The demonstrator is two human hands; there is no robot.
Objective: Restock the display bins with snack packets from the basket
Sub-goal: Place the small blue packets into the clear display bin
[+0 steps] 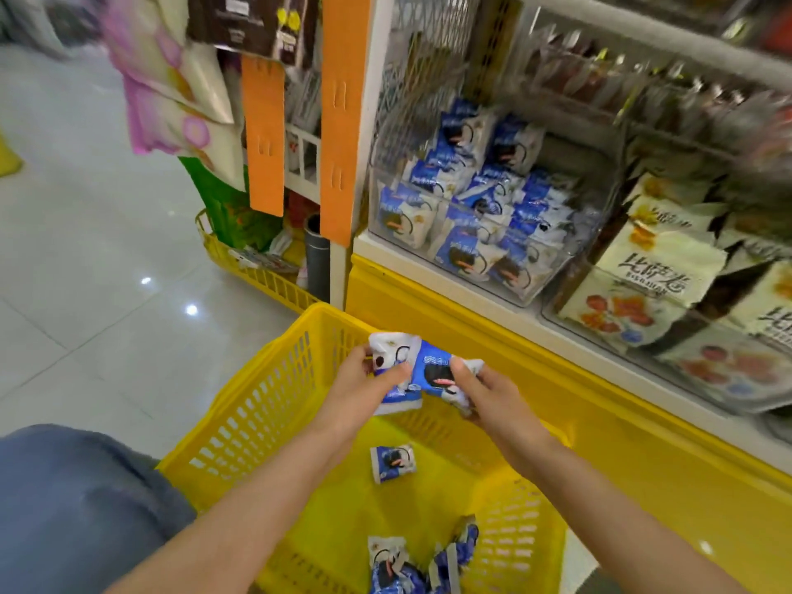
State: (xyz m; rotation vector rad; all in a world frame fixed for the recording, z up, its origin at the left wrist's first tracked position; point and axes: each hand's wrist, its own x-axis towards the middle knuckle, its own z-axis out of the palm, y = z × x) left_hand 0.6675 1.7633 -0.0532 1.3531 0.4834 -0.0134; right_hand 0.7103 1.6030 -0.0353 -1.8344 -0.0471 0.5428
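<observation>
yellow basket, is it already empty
No, a lone packet lies mid-floor in the yellow basket and a small heap of packets sits at its near end.

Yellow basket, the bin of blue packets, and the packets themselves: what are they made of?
Yellow basket: moulded plastic, slightly glossy, slotted lattice walls. Display bin: clear rigid plastic, likely acrylic; contents show through its front. Snack packets: thin glossy printed film, crumpled where held.

Up and right of right hand (493,396): open air to bin (531,289) top. Dead ahead: bin's clear front wall, yellow cabinet (471,336) below.
</observation>
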